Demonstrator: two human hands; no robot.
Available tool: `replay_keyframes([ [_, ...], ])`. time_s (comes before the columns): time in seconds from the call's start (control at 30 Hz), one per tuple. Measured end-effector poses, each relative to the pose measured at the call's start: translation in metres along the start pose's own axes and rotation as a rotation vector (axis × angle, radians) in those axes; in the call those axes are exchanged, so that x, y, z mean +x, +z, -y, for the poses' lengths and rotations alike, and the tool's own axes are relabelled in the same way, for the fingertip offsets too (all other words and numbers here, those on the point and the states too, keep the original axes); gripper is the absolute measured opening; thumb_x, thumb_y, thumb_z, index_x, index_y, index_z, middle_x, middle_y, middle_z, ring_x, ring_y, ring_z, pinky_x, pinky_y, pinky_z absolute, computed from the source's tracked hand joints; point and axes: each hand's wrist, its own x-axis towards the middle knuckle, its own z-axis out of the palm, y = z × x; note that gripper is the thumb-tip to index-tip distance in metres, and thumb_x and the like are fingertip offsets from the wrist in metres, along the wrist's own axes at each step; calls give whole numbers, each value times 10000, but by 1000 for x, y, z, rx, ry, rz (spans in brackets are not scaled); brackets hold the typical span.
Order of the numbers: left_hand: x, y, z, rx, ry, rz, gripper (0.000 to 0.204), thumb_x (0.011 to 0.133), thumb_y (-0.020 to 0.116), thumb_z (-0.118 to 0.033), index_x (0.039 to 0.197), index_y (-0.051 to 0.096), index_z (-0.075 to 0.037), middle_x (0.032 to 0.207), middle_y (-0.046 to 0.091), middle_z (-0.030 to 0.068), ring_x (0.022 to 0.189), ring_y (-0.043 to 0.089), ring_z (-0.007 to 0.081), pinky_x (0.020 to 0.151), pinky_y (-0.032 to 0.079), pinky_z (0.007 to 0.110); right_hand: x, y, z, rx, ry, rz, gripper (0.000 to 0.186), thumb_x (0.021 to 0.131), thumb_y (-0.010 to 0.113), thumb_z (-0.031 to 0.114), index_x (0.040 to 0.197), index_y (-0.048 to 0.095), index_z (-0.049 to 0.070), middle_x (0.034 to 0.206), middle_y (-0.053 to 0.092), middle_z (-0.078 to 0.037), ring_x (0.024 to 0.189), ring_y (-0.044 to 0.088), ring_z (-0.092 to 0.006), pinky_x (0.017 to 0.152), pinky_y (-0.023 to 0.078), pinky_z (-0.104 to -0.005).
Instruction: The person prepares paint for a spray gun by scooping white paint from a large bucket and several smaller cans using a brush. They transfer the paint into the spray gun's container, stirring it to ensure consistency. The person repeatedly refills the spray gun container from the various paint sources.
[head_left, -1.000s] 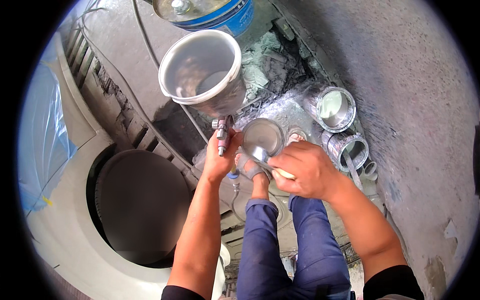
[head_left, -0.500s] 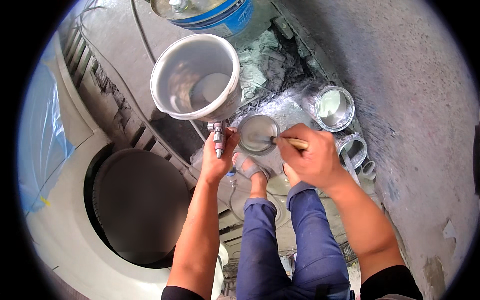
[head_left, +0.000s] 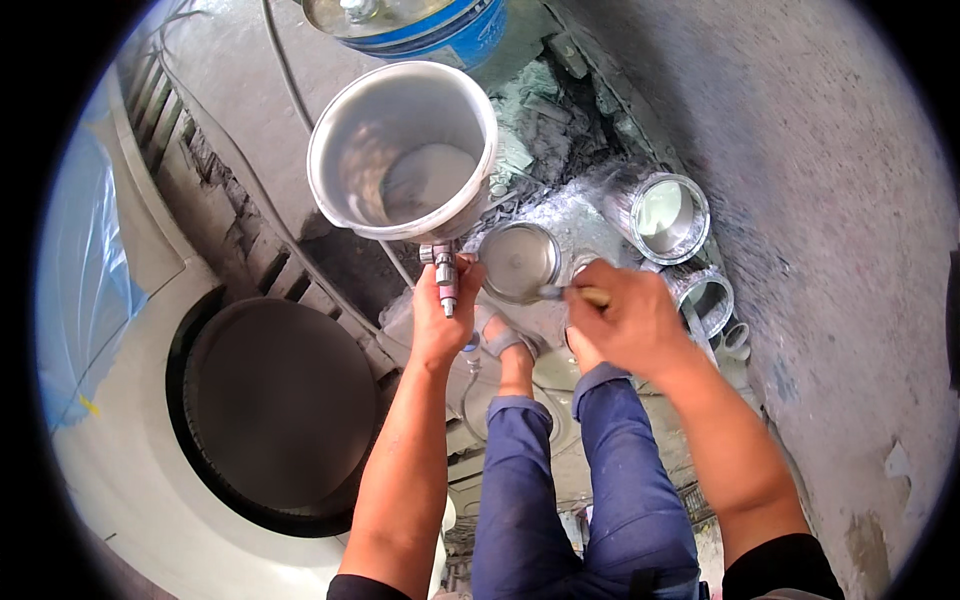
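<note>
My left hand (head_left: 436, 325) is closed around a spray gun (head_left: 447, 280) below a large white plastic pot (head_left: 340, 130). The pot tilts toward me, and some pale grey liquid shows at its bottom. In my right hand (head_left: 645, 325) is a paintbrush with a wooden handle (head_left: 596, 297). Its bristle end is at the right rim of an open round tin (head_left: 512, 299) and looks slightly blurred. Greyish liquid fills part of that tin. My right fingers hide much of the brush handle.
Two more open tins (head_left: 672, 250) lie at the right beside a small white cup (head_left: 737, 340). Beyond the pot stands a blue drum (head_left: 455, 40). A pale vehicle body with a dark wheel opening (head_left: 285, 405) is on my left, and a hose (head_left: 245, 175) crosses the ground.
The paintbrush has moved from the middle of the tin to its right rim. My left hand and the white pot have shifted slightly to the right.
</note>
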Motion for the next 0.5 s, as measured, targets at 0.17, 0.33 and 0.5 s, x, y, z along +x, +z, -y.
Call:
replay_keyframes([
  [0.17, 1, 0, 5, 84, 14, -6, 164, 900, 661, -148, 893, 542, -36, 743, 543, 5, 682, 493, 99, 629, 437, 276, 20, -4, -5, -122, -174, -90, 121, 773, 681, 165, 780, 620, 60, 637, 624, -129, 556, 628, -320, 493, 497, -402],
  [0.33, 3, 2, 5, -20, -73, -8, 157, 902, 653, -141, 864, 531, -50, 720, 535, -2, 642, 481, 87, 591, 424, 271, 14, 15, 3, -21, -437, -18, 160, 749, 704, 184, 829, 635, 63, 686, 615, -93, 632, 628, -277, 571, 516, -381],
  [0.5, 3, -2, -5, -155, -170, 0, 144, 905, 642, -140, 855, 527, -69, 688, 522, -10, 586, 471, 70, 529, 405, 264, 18, 1, -9, -4, -512, 47, 187, 735, 716, 142, 881, 657, 41, 737, 634, -95, 665, 636, -274, 599, 517, -371],
])
